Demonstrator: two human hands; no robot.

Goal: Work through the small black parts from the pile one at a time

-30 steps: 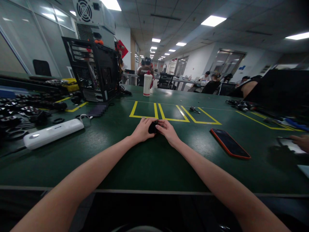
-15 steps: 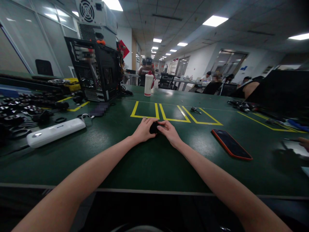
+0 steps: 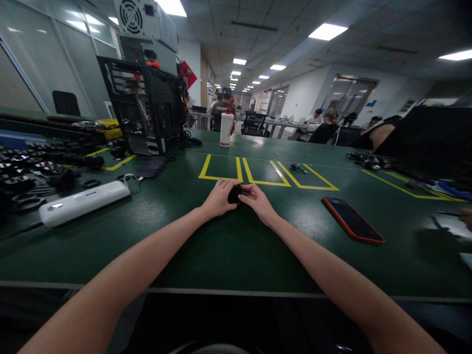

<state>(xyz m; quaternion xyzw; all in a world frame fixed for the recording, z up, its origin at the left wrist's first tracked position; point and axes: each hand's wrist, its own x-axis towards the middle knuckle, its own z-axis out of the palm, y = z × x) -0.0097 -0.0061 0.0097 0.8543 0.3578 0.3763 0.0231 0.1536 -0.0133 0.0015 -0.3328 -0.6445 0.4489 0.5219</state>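
A small black part (image 3: pixel 233 194), rounded and dark, is held low over the green table (image 3: pixel 236 250), in front of the yellow-taped boxes. My left hand (image 3: pixel 220 197) wraps round its left side, fingers over the top and thumb beneath. From the right, my right hand (image 3: pixel 257 200) pinches at the same part with thumb and fingertips. Fingers cover much of it, so its exact kind cannot be made out. Beyond the hands, a small dark metal piece (image 3: pixel 298 167) lies in the right-hand taped box.
A phone in an orange case (image 3: pixel 353 219) lies to the right. On the left are a white power strip (image 3: pixel 84 201), a pile of black parts (image 3: pixel 33 169) and an open computer case (image 3: pixel 147 108). A white bottle (image 3: pixel 226 129) stands behind. Another person's hand (image 3: pixel 466 216) shows far right.
Both hands keep their hold on the black part, with barely any finger movement. The whole view has shifted very slightly.
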